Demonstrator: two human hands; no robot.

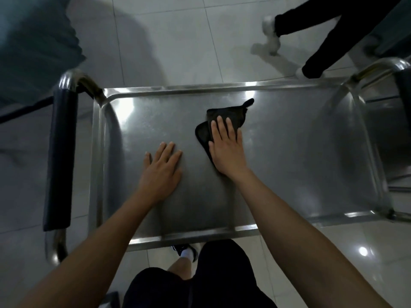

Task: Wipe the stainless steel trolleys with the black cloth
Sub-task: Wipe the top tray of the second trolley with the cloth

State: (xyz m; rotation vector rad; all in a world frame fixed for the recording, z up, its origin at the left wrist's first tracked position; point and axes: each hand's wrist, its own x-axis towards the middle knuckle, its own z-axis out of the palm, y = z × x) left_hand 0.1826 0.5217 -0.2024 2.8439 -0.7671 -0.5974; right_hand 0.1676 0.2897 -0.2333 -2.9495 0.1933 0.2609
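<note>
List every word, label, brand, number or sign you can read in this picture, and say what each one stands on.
None: no text can be read anywhere in this view.
The black cloth under the right hand shows no label.
The stainless steel trolley, where the left hand rests, bears only glare, no marking.
The black handle grip is plain.

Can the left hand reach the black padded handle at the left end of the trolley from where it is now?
Probably yes. The left hand rests flat on the trolley top, holding nothing, and only bare steel lies between it and the black padded handle.
</note>
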